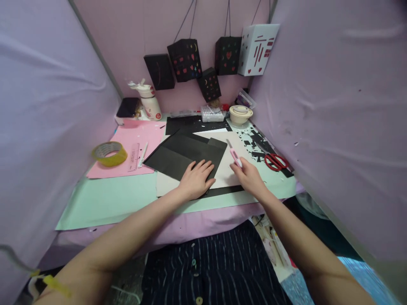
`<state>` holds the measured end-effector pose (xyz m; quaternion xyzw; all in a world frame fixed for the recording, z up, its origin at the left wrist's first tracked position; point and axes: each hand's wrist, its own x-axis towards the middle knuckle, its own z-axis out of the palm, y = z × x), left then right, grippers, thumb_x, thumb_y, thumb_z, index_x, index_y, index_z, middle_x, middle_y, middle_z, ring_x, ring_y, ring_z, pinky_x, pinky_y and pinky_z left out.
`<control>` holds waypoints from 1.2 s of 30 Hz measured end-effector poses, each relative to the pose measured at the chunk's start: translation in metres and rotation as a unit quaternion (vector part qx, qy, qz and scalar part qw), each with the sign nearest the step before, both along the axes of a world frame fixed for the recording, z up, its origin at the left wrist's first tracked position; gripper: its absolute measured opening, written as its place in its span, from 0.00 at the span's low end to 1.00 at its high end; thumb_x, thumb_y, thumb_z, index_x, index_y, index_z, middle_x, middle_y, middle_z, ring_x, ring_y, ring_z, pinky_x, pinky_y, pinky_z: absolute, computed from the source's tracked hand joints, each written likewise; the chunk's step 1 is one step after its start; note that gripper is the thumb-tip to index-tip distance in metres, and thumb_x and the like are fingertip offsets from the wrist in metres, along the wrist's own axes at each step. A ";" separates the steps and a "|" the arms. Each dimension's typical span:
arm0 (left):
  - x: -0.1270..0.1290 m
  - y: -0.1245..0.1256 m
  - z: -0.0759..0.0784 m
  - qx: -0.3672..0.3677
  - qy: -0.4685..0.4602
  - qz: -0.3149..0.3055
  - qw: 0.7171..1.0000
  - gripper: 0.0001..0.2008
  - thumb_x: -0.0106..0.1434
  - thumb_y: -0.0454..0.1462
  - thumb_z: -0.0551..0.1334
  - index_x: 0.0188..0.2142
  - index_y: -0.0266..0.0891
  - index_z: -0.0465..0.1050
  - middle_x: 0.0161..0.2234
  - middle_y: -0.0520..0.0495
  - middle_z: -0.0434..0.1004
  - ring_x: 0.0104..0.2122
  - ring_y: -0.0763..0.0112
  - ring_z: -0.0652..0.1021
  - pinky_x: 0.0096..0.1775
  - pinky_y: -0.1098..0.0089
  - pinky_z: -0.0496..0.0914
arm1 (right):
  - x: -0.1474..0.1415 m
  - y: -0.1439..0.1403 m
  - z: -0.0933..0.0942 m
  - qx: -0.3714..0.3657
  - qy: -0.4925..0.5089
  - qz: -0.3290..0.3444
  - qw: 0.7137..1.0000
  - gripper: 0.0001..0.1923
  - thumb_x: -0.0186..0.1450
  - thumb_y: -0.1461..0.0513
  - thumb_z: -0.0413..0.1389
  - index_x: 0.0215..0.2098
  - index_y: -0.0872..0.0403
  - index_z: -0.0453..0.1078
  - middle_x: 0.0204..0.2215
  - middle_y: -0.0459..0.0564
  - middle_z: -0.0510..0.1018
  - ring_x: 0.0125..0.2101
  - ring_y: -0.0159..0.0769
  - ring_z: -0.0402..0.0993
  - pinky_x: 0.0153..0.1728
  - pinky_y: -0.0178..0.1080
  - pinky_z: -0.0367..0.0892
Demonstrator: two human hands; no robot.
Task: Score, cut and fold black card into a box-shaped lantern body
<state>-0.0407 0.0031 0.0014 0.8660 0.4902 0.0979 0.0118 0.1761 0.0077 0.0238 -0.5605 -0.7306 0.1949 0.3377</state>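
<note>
Landmark: black paper sheet (184,154), lying on white card (227,169) at the centre of the green mat (117,199). Left hand (195,180) lies flat, fingers spread, pressing the sheet's near corner. Right hand (249,178), just right of the sheet, is closed around a pink craft knife (234,156), blade toward the sheet's right edge. Red scissors (276,162) lie farther right; yellow tape roll (110,153) well left.

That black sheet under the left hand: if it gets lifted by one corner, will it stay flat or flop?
The black sheet looks thin and lies flat, so it would probably bend under its own weight. It seems light. The left hand rests flat on it; without that, it would likely slide on the white sheet below. The right hand holds a pink cutter.
</note>
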 end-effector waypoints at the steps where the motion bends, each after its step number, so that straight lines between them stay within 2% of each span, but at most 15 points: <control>1: 0.000 0.000 0.001 0.001 0.002 -0.002 1.000 0.24 0.70 0.48 0.50 0.63 0.43 0.60 0.65 0.46 0.58 0.65 0.57 0.58 0.62 0.50 0.50 | -0.007 0.018 0.002 0.004 -0.041 0.018 0.999 0.14 0.69 0.53 0.47 0.32 0.52 0.64 0.25 0.44 0.71 0.26 0.33 0.66 0.29 0.33 0.59; 3: 0.001 -0.001 0.003 0.004 0.005 -0.007 1.000 0.23 0.70 0.47 0.51 0.61 0.46 0.63 0.65 0.46 0.59 0.65 0.55 0.59 0.62 0.49 0.51 | -0.022 0.052 0.002 -0.011 -0.152 0.051 0.987 0.11 0.70 0.55 0.47 0.36 0.52 0.65 0.31 0.47 0.75 0.32 0.35 0.70 0.32 0.33 0.60; 5: 0.000 0.000 0.004 0.010 0.004 -0.024 1.000 0.20 0.71 0.46 0.51 0.59 0.46 0.67 0.63 0.47 0.62 0.64 0.55 0.60 0.61 0.50 0.54 | -0.035 0.078 -0.002 -0.026 -0.187 0.064 0.980 0.09 0.69 0.55 0.51 0.37 0.53 0.67 0.34 0.49 0.78 0.34 0.37 0.72 0.33 0.34 0.60; 7: -0.001 0.001 0.003 0.011 -0.001 -0.053 0.999 0.19 0.71 0.44 0.52 0.56 0.43 0.70 0.61 0.47 0.66 0.63 0.57 0.62 0.60 0.55 0.57 | -0.043 0.090 -0.008 -0.033 -0.210 0.064 0.975 0.09 0.68 0.55 0.53 0.37 0.53 0.68 0.37 0.52 0.78 0.38 0.40 0.72 0.35 0.36 0.59; 11: -0.002 0.003 -0.002 0.005 -0.014 -0.102 0.995 0.18 0.71 0.39 0.51 0.54 0.35 0.71 0.58 0.43 0.70 0.61 0.59 0.66 0.59 0.60 0.63 | -0.045 0.089 -0.015 -0.036 -0.242 0.062 0.968 0.11 0.69 0.54 0.53 0.41 0.53 0.68 0.43 0.55 0.78 0.42 0.43 0.72 0.38 0.37 0.58; 14: -0.002 -0.005 -0.006 0.005 -0.028 -0.113 0.993 0.18 0.71 0.38 0.50 0.54 0.33 0.71 0.58 0.41 0.70 0.60 0.61 0.68 0.58 0.62 0.64 | -0.043 0.086 -0.015 -0.035 -0.259 0.061 0.963 0.12 0.69 0.53 0.52 0.42 0.52 0.68 0.43 0.54 0.78 0.43 0.43 0.72 0.37 0.37 0.57; 19: -0.010 -0.030 -0.007 0.009 -0.020 -0.099 0.995 0.24 0.69 0.45 0.55 0.57 0.30 0.67 0.60 0.35 0.66 0.62 0.56 0.65 0.59 0.60 0.63 | -0.044 0.088 -0.016 -0.029 -0.276 0.055 0.959 0.14 0.69 0.51 0.51 0.43 0.52 0.68 0.44 0.54 0.79 0.42 0.44 0.73 0.36 0.37 0.57; 26: -0.021 -0.042 -0.015 0.044 -0.044 -0.123 0.991 0.21 0.69 0.42 0.56 0.54 0.28 0.69 0.57 0.34 0.70 0.60 0.57 0.68 0.59 0.61 0.65 | -0.045 0.088 -0.015 -0.036 -0.283 0.060 0.957 0.15 0.69 0.50 0.51 0.43 0.52 0.68 0.43 0.54 0.79 0.43 0.44 0.73 0.36 0.37 0.58; 31: -0.024 -0.047 -0.024 0.093 -0.082 -0.107 0.987 0.16 0.70 0.38 0.53 0.50 0.32 0.73 0.53 0.37 0.75 0.57 0.58 0.72 0.57 0.58 0.68 | -0.046 0.088 -0.013 -0.039 -0.282 0.059 0.957 0.14 0.69 0.51 0.51 0.43 0.51 0.69 0.43 0.54 0.79 0.44 0.46 0.73 0.37 0.38 0.58; 36: -0.028 -0.042 -0.016 0.064 -0.084 -0.103 0.989 0.15 0.70 0.38 0.54 0.50 0.34 0.73 0.54 0.39 0.74 0.57 0.60 0.72 0.57 0.59 0.68 | -0.048 0.091 -0.009 -0.051 -0.279 0.060 0.957 0.14 0.69 0.51 0.51 0.43 0.51 0.69 0.42 0.52 0.80 0.42 0.44 0.74 0.35 0.37 0.58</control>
